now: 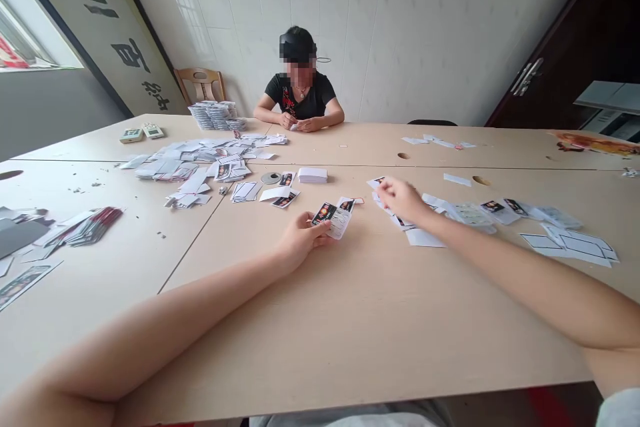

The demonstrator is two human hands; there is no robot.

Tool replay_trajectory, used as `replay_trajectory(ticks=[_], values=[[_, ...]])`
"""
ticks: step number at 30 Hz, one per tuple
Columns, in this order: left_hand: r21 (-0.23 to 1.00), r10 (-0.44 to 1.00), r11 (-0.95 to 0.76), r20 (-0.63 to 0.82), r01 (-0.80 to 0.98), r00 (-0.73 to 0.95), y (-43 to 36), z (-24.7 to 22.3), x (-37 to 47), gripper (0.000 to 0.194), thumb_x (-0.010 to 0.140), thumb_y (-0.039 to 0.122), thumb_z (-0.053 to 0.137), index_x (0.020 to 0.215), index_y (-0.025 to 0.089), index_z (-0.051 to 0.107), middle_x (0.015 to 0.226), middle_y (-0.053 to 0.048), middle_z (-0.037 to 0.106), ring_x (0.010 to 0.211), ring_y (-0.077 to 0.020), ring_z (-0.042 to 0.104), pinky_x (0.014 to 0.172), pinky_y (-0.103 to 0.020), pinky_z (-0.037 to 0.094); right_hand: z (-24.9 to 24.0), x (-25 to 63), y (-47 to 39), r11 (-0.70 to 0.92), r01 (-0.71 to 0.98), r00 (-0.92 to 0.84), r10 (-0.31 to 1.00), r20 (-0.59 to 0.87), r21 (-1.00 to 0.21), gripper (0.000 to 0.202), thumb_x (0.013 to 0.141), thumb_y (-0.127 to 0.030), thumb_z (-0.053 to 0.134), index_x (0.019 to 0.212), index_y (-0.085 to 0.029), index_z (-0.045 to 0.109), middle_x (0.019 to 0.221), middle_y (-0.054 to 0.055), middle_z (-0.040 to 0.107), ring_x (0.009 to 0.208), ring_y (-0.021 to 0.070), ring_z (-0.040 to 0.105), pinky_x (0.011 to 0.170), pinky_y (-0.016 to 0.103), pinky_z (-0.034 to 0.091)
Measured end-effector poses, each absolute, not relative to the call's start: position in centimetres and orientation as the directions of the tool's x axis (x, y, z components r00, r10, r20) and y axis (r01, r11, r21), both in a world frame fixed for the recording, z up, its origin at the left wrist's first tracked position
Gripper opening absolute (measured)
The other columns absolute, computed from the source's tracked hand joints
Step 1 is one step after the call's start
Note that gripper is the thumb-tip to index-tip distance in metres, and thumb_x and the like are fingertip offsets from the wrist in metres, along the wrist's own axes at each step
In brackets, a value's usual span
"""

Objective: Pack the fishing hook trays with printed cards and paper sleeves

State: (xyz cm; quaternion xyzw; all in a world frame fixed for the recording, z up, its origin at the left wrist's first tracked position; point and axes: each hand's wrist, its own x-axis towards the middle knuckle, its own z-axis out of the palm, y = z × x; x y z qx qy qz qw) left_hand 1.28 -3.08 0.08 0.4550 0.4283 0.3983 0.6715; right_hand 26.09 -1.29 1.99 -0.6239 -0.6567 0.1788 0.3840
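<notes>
Near the middle of the table, my left hand (303, 240) is closed on a few fanned-out printed cards (342, 220), white with dark picture areas. The thumb lies on top of them. To their right, my right hand (401, 199) is bent over the table with its fingers pinched together. A white card with a dark print (375, 182) shows right at its fingertips, but whether the pinch holds it is unclear. Below that hand, white papers (423, 238) and cards lie partly hidden by the wrist.
A white card stack (313, 175), a grey tape roll (271, 178) and a large paper heap (173, 161) lie ahead and left. Plastic-wrapped packs (215, 115) are piled farther back. Red-edged bundles (95, 225) lie far left, outlined labels (573, 243) right. A person (299, 90) sits opposite, handling something small.
</notes>
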Motion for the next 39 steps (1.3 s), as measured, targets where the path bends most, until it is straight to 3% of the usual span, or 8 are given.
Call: replay_trajectory(ticks=[5,9,15,20,26,30,35,39], values=[[0.962,0.919,0.241,-0.185,-0.126,0.347,-3.2,0.0,1.1,0.020,0.080,0.015,0.065,0.085,0.014,0.045,0.083,-0.008,0.068,0.070,-0.0142,0.068,0.073,-0.029,0.057,-0.3,21.7,-4.1,0.384,0.703,-0.298,0.923,0.243,-0.599,0.056,0.074,-0.058,0.061,0.115,-0.020,0.053,0.116,0.010,0.057,0.067,0.0132,0.055,0.070,0.032,0.049],[0.956,0.913,0.235,-0.155,-0.176,0.377,-3.3,-0.2,0.9,0.027,0.076,0.020,0.071,0.084,0.015,0.045,0.080,-0.005,0.067,0.072,-0.0144,0.067,0.074,-0.031,0.056,0.4,20.0,-4.9,0.401,0.746,-0.368,0.914,0.174,-0.532,0.074,0.067,-0.067,0.063,0.122,-0.020,0.049,0.105,0.011,0.061,0.080,0.0209,0.060,0.065,0.031,0.047],[0.963,0.880,0.220,-0.128,-0.156,0.457,-3.3,-0.3,0.7,0.035,0.074,0.028,0.074,0.093,0.015,0.047,0.081,-0.005,0.066,0.074,-0.0143,0.067,0.075,-0.030,0.053,1.5,21.4,-4.2,0.284,0.786,-0.264,0.957,0.117,-0.550,0.072,0.068,-0.067,0.062,0.121,-0.019,0.055,0.093,0.008,0.066,0.079,0.0215,0.061,0.066,0.030,0.045],[0.969,0.877,0.224,-0.153,-0.105,0.456,-3.5,-0.2,0.7,0.037,0.072,0.025,0.074,0.094,0.017,0.046,0.078,-0.001,0.063,0.072,-0.0131,0.064,0.077,-0.033,0.051,3.7,23.3,2.7,-0.030,0.821,0.110,0.988,0.108,-0.570,0.071,0.058,-0.066,0.070,0.106,-0.014,0.062,0.103,0.015,0.067,0.096,0.0296,0.061,0.076,0.033,0.047],[0.997,0.839,0.083,-0.075,0.010,0.539,-4.0,-0.3,0.4,0.033,0.074,0.026,0.070,0.095,0.018,0.045,0.078,0.001,0.059,0.071,-0.0134,0.062,0.071,-0.031,0.049,3.3,22.6,9.0,-0.043,0.796,0.185,0.967,0.175,-0.604,0.084,0.085,-0.064,0.034,0.140,-0.001,0.030,0.140,0.027,0.042,0.131,0.0333,0.040,0.103,0.042,0.036],[0.999,0.794,0.044,-0.050,0.025,0.605,-4.0,-0.3,0.4,0.028,0.075,0.026,0.067,0.091,0.018,0.045,0.078,0.000,0.058,0.070,-0.0130,0.060,0.069,-0.031,0.048,2.0,23.4,7.0,0.025,0.806,0.100,0.979,0.178,-0.591,0.081,0.088,-0.055,0.032,0.147,-0.001,0.017,0.152,0.021,0.023,0.141,0.0281,0.024,0.114,0.040,0.024],[0.999,0.782,0.040,-0.052,0.034,0.621,-3.8,-0.2,0.6,0.024,0.076,0.025,0.065,0.088,0.018,0.046,0.076,0.000,0.057,0.067,-0.0122,0.058,0.065,-0.029,0.047,3.2,27.0,1.3,0.208,0.946,-0.156,0.965,0.212,-0.250,0.082,0.084,-0.059,0.041,0.147,-0.009,0.025,0.155,0.014,0.019,0.144,0.0291,0.010,0.116,0.044,0.018],[0.998,0.780,0.030,-0.062,0.062,0.622,-3.8,-0.3,0.6,0.022,0.076,0.025,0.065,0.088,0.018,0.047,0.076,0.000,0.057,0.068,-0.0125,0.058,0.066,-0.030,0.047,5.1,31.8,-1.8,0.073,0.997,-0.073,0.997,0.011,-0.031,0.070,0.077,-0.058,0.053,0.139,-0.026,0.044,0.153,0.011,0.025,0.143,0.0348,0.014,0.108,0.055,0.027]])
